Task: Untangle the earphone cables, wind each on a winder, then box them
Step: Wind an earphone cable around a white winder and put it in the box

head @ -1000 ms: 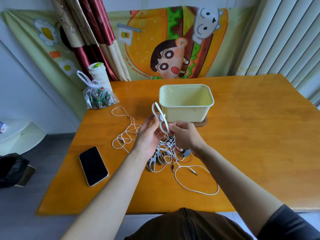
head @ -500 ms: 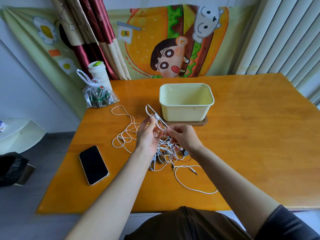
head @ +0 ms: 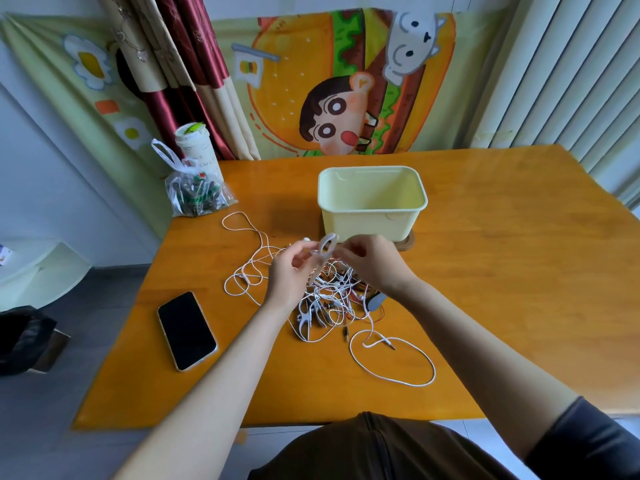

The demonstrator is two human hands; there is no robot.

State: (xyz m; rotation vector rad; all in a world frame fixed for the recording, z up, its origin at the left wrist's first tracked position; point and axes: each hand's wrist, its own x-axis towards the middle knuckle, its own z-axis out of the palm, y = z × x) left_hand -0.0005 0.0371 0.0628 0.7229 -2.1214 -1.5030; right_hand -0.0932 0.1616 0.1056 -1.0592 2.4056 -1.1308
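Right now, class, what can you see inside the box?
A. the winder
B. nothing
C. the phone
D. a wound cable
B: the box shows only its bare inside. The cables lie tangled on the table, the phone lies left of them, and the left hand and right hand pinch the winder above the tangle.

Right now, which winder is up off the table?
The winder pinched between the left hand and the right hand. The other winders lie in the cable pile on the table.
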